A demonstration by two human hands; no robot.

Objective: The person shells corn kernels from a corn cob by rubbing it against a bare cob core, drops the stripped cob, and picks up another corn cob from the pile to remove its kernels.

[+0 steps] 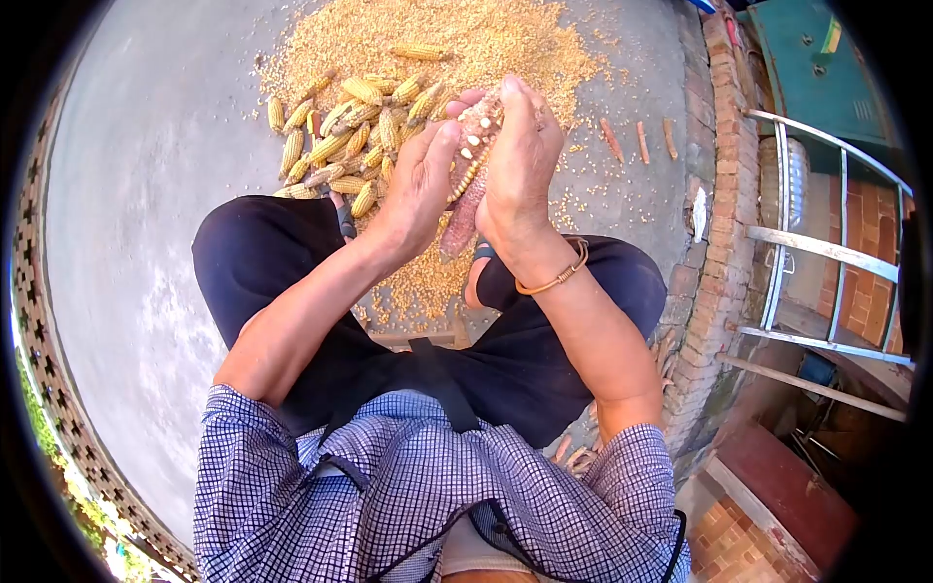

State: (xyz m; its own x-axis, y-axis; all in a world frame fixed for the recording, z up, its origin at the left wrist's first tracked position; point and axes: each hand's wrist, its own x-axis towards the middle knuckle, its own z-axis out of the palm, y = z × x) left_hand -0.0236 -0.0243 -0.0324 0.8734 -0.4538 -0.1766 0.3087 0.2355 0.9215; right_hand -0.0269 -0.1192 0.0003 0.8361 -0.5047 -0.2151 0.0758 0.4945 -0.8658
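My left hand (pixel 418 185) and my right hand (pixel 520 160) are close together, raised in front of my knees, with the fingers curled round corn cobs between them. One mostly bare, pinkish corn cob (pixel 476 124) shows at the top with a few pale kernels on it. Lower down, a stripped cob end (pixel 461 222) points toward me, beside a row of yellow kernels. It looks like two cobs pressed together, though the palms hide where they meet. Just beyond my left hand lies a pile of yellow corn ears (pixel 335 146).
Loose corn kernels (pixel 340 49) spread over the concrete floor (pixel 146 243), also between my feet. Several bare cobs (pixel 642 142) lie to the right. A low brick edge (pixel 724 194) runs along the right side, with a metal rail frame (pixel 826 248) past it.
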